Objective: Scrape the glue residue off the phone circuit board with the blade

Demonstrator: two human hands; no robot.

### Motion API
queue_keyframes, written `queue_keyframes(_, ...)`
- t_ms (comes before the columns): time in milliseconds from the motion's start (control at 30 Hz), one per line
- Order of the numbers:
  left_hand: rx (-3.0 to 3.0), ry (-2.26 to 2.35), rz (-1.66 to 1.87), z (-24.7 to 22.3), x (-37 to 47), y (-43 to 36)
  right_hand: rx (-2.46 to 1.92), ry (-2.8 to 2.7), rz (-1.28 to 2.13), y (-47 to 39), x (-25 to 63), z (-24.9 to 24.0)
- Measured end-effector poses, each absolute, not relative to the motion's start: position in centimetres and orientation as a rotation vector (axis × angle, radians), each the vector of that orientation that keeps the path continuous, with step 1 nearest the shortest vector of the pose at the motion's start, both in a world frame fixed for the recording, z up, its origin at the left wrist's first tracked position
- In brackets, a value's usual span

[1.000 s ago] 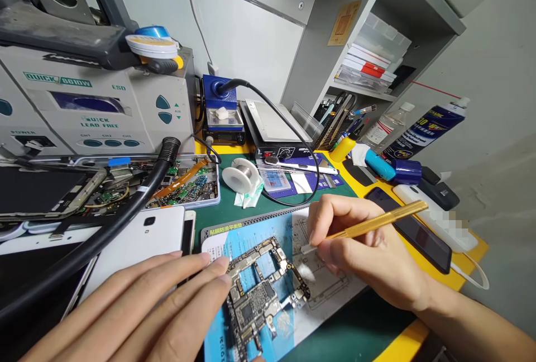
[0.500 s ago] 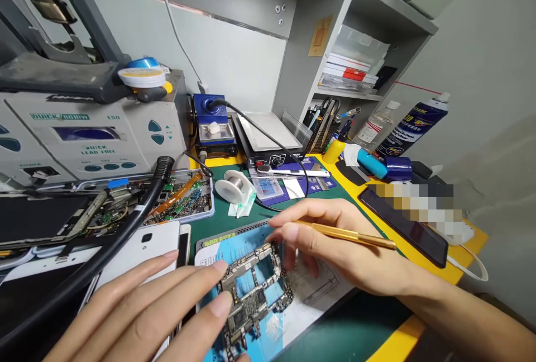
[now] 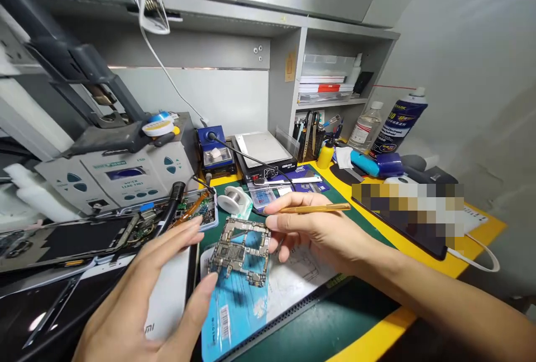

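A phone circuit board [image 3: 232,253] with open cut-outs is held up over a blue and white printed mat [image 3: 238,317]. My right hand [image 3: 310,225] pinches the board's upper right corner between its fingers and also holds a thin gold-coloured pen-like tool [image 3: 314,209], which points back over the hand. My left hand [image 3: 163,284] is at the board's left, fingers and thumb spread apart, with a gap between it and the board. The thumb tip is near the board's lower left edge.
A solder spool [image 3: 231,201] stands behind the board. Phones, including a white one [image 3: 167,289], and a tray of boards [image 3: 211,214] lie left, with a black hose [image 3: 175,197]. A grey station [image 3: 129,180], hot plate [image 3: 262,149], yellow bottle [image 3: 325,155] and spray can [image 3: 400,122] stand behind.
The view has tilted up. The board is now raised in my right hand and turned. My left hand has moved off the board, and its thumb and fingers have spread wider.
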State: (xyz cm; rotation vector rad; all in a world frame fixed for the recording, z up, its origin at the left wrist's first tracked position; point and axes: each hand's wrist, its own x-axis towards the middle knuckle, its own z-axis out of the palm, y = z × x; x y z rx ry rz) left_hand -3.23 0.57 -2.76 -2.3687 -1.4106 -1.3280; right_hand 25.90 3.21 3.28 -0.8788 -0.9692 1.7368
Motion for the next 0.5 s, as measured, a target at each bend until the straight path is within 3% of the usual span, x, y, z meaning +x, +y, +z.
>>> queue_keyframes(200, -2.327, -1.279, -1.168, -0.4, -0.9, 0.4, -0.801, -0.904, 1.737, 2.6, 25.2, 3.0)
queue_keyframes(500, -2.32, -1.24, -1.205, 1.0, 0.2, 0.4, -0.741, -0.82, 1.849, 1.8, 25.1, 3.8)
